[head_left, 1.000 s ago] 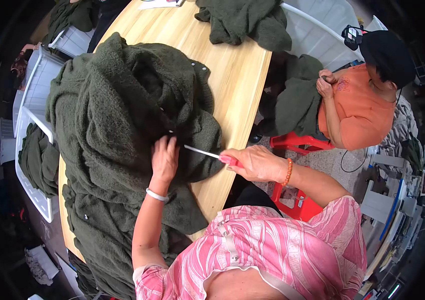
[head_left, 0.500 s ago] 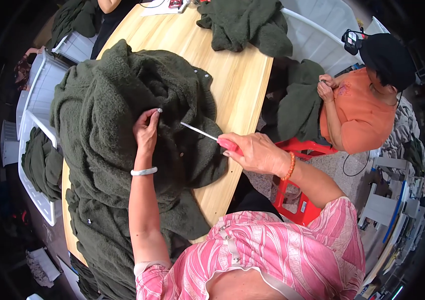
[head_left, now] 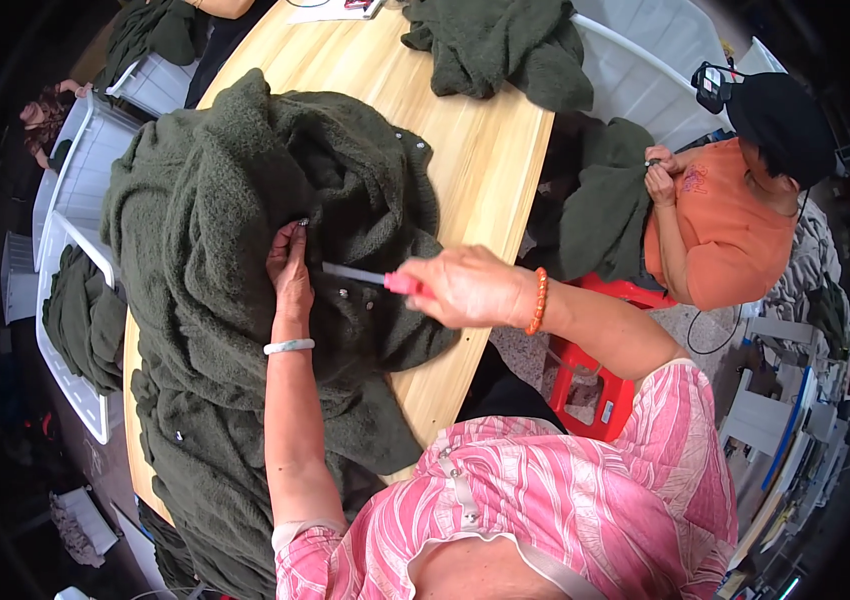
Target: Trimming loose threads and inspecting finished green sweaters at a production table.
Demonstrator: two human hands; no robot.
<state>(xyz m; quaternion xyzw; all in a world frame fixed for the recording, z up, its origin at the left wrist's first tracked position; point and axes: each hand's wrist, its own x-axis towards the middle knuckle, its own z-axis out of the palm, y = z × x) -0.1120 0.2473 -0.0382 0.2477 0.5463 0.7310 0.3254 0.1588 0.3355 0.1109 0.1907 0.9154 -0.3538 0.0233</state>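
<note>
Dark green garment (head_left: 180, 230), 1 small pale stud (head_left: 304, 223), 1 pink-handled tool (head_left: 406, 285)

Left hand (head_left: 291, 262): fingers pinching the stud; garment heaped on the left of the counter (head_left: 490, 165). Right hand (head_left: 470, 289): fingers wrapped round the tool's handle. Tool's long axis: roughly right to left, tip just right of the left fingers, seemingly apart. As I see it, bare wood flanks the heap's right side, up to the counter's edge.

The clothes (head_left: 195, 230) are showing deep, mottled green, with pale buttons (head_left: 344, 293). The desk (head_left: 485, 170) is showing pale yellow with streaky wood grain. The tool (head_left: 370, 277) is pairing a pink handle (head_left: 403, 283) with a pale shaft (head_left: 350, 271). The pink shirt (head_left: 555, 480) is bearing whitish stripes. One bracelet (head_left: 539, 300) is showing orange, the other bracelet (head_left: 289, 347) white, the stool (head_left: 635, 293) red.
</note>
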